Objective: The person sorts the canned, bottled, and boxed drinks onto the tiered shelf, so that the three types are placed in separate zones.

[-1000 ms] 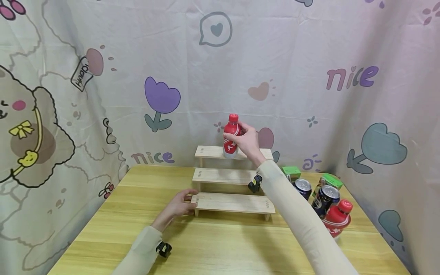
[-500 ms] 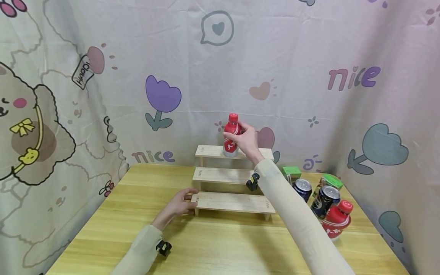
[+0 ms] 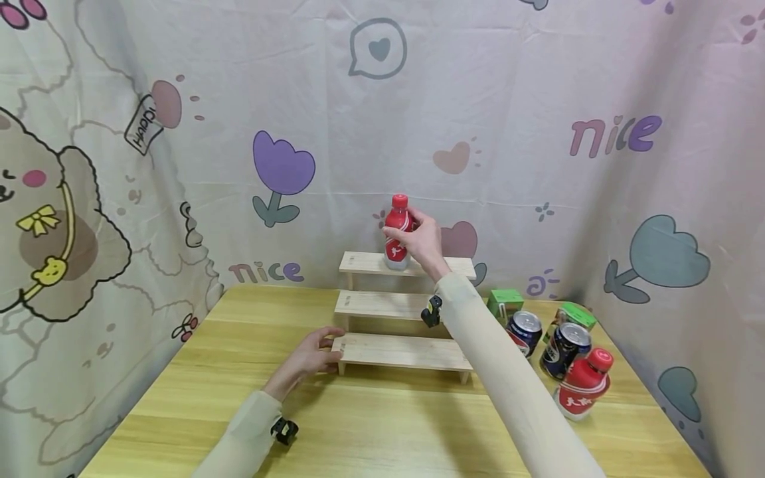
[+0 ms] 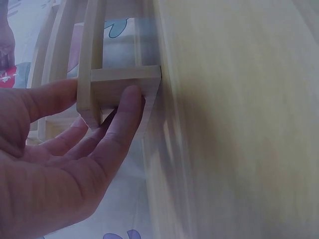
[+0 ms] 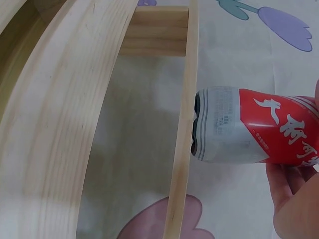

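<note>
Right hand (image 3: pixel 423 240): grips a red-and-white, red-capped bottle (image 3: pixel 398 220).
Bottle: upright, at the top of a pale wooden three-tier rack (image 3: pixel 388 305).
Left hand (image 3: pixel 312 353): holds the left end of the rack's lowest tier (image 3: pixel 406 351).

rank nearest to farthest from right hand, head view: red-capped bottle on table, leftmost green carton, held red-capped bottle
1. Held red-capped bottle: in the right hand
2. Leftmost green carton: right of the wooden shelf
3. Red-capped bottle on table: front right
</note>
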Available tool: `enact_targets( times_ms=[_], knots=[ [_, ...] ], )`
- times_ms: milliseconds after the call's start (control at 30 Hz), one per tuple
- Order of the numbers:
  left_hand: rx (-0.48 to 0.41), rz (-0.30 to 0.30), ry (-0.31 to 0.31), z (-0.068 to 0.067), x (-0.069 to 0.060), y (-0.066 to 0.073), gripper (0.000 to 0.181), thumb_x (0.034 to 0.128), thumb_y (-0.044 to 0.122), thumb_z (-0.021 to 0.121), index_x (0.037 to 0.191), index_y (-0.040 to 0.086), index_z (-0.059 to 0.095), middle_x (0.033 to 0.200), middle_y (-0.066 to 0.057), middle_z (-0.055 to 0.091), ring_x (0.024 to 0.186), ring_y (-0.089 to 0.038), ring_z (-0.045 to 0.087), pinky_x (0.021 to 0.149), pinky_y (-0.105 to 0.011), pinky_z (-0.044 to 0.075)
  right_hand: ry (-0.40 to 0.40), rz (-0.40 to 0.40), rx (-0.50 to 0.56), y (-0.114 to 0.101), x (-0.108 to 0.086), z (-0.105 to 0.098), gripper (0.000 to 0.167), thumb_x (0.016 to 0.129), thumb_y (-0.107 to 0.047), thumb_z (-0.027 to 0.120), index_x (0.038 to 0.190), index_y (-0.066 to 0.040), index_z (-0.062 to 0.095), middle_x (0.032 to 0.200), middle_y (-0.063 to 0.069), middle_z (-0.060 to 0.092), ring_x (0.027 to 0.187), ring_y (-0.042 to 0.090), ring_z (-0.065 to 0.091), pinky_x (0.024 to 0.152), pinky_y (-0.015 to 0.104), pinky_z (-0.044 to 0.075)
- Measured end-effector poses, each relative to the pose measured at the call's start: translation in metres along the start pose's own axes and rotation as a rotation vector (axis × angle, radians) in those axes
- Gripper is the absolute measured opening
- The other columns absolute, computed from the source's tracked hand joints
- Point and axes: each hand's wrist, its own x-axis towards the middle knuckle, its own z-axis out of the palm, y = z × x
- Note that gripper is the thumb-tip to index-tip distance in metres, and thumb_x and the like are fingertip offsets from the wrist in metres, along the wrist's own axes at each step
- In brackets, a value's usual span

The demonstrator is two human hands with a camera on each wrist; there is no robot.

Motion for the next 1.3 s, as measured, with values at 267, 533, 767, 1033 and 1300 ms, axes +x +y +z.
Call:
enact_targets(
  times_ms=[267, 533, 767, 1033, 1300],
  knots=[
    [0.006, -0.008, 0.01, 0.0, 0.001, 0.0, 0.053, 0.0866, -0.008, 0.062, 0.137, -0.002, 0.047, 0.124, -0.032, 0.057, 0.09, -0.026, 0.066, 0.076, -0.044, 0.06, -0.098, -0.035, 0.025, 0.009, 0.0, -0.007, 0.077, 0.077, -0.025, 0.084, 0.145, -0.023, 0.047, 0.127, 0.007, 0.064, 0.114, 0.024, 0.06, 0.1, 0.042, 0.05],
    [0.004, -0.013, 0.015, 0.001, 0.002, -0.003, 0.053, 0.0861, -0.009, 0.062, 0.136, -0.001, 0.048, 0.127, -0.031, 0.056, 0.092, -0.027, 0.066, 0.076, -0.043, 0.06, -0.108, -0.014, 0.054, 0.018, 0.001, -0.008, 0.082, 0.076, -0.023, 0.085, 0.148, -0.024, 0.044, 0.127, 0.008, 0.064, 0.115, 0.025, 0.06, 0.102, 0.04, 0.049],
    [-0.001, -0.012, 0.01, 0.001, 0.003, -0.003, 0.052, 0.0867, -0.008, 0.062, 0.137, -0.002, 0.048, 0.129, -0.033, 0.054, 0.094, -0.027, 0.066, 0.076, -0.044, 0.06, -0.113, -0.023, 0.057, 0.017, 0.0, -0.008, 0.082, 0.075, -0.025, 0.086, 0.147, -0.024, 0.046, 0.129, 0.009, 0.064, 0.116, 0.026, 0.061, 0.102, 0.041, 0.05],
    [0.002, -0.007, 0.008, 0.001, 0.0, -0.001, 0.053, 0.0864, -0.008, 0.062, 0.137, -0.002, 0.048, 0.129, -0.033, 0.055, 0.093, -0.027, 0.066, 0.076, -0.046, 0.06, -0.121, -0.021, 0.042, 0.018, 0.0, -0.009, 0.082, 0.076, -0.027, 0.085, 0.148, -0.025, 0.044, 0.131, 0.008, 0.063, 0.118, 0.026, 0.061, 0.103, 0.041, 0.049],
    [-0.001, 0.006, -0.006, 0.0, 0.001, -0.002, 0.052, 0.0869, -0.009, 0.061, 0.137, -0.003, 0.047, 0.127, -0.033, 0.056, 0.09, -0.025, 0.066, 0.076, -0.045, 0.06, -0.119, -0.002, 0.028, 0.018, 0.001, -0.008, 0.082, 0.077, -0.027, 0.085, 0.148, -0.025, 0.044, 0.132, 0.008, 0.062, 0.12, 0.026, 0.06, 0.104, 0.042, 0.049]
  ],
)
